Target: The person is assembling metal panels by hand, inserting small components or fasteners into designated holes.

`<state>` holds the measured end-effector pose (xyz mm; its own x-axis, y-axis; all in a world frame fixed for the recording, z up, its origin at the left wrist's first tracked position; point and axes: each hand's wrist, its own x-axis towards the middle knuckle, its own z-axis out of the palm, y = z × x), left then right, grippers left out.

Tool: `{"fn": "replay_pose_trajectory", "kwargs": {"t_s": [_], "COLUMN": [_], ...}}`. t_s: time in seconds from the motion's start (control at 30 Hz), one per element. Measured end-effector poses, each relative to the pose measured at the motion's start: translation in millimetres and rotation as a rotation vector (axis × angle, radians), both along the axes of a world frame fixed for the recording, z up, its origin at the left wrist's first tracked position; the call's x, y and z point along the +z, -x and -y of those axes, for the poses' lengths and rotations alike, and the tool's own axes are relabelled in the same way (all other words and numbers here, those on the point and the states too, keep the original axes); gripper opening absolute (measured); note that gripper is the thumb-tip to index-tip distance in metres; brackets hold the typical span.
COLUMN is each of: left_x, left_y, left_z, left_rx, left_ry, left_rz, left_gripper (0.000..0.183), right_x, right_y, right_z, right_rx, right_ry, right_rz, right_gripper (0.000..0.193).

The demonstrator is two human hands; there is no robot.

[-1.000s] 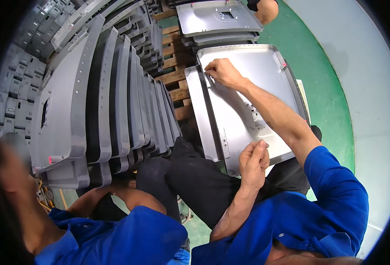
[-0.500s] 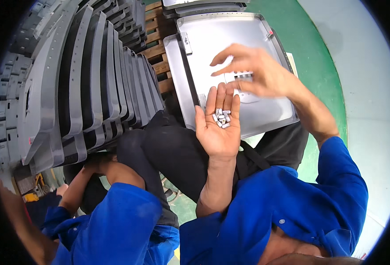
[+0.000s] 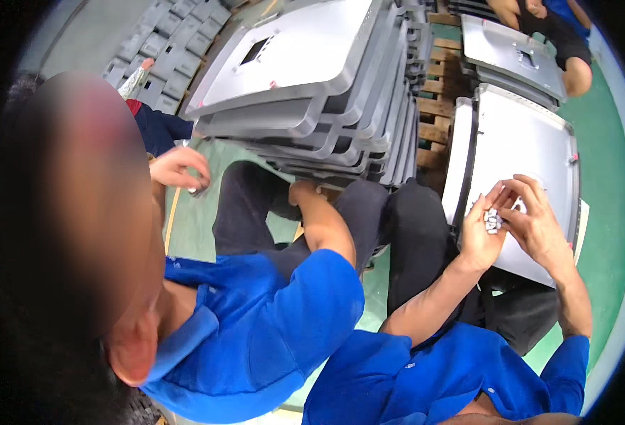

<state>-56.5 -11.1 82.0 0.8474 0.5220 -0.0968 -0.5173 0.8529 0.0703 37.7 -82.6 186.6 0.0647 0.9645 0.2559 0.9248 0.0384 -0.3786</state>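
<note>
My left hand (image 3: 476, 244) is cupped palm up and holds a heap of small white and grey cylindrical pieces (image 3: 493, 222). Over the heap, my right hand (image 3: 539, 223) has its fingers bent and its tips touching the pieces. Whether a piece is pinched between those tips is too small to tell. Both hands are above the near part of a pale metal panel (image 3: 528, 134) with a raised rim, which lies flat beyond my knees.
A co-worker in a blue shirt (image 3: 256, 322) sits close on my left. Tall stacked metal panels (image 3: 291, 53) stand ahead of that person. A wooden pallet (image 3: 436, 106) lies between the stacks. Another panel stack (image 3: 514, 53) and a person's legs (image 3: 576, 74) are at the far right.
My view has swung left, so hands and panel sit further right in it. My right hand, raised and moving before, is now down at the pieces in my left palm.
</note>
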Motion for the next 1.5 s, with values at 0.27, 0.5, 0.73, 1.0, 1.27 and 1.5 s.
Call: {"fn": "replay_pose_trajectory", "kwargs": {"t_s": [0.27,0.5,0.73,1.0,1.27,1.5], "left_x": [-1,-17,2,9,7,-5], "left_y": [5,-1,-1,-2,2,-1], "left_z": [0,7,4,13,9,16], "left_rx": [-0.071,-0.089,-0.057,-0.078,-0.06,-0.177], "left_ry": [-0.052,0.011,-0.349,-0.121,-0.01,0.03], "left_rz": [-0.058,-0.38,-0.376,-0.407,-0.314,-0.252], "left_gripper": [0.047,0.022,0.018,0.016,0.017,0.017], "right_x": [-2,-1,-12,-17,-24,-66], "right_y": [-2,-10,-35,-30,-29,-91], "right_z": [4,9,13,23,9,-39], "right_rx": [-0.005,-0.076,0.032,0.024,0.018,-0.486], "right_ry": [-0.07,-0.062,-0.042,-0.095,-0.121,-0.045], "right_rz": [0.034,0.016,-0.001,-0.12,-0.422,-0.85], "right_gripper": [0.014,0.016,0.017,0.016,0.016,0.019]}}
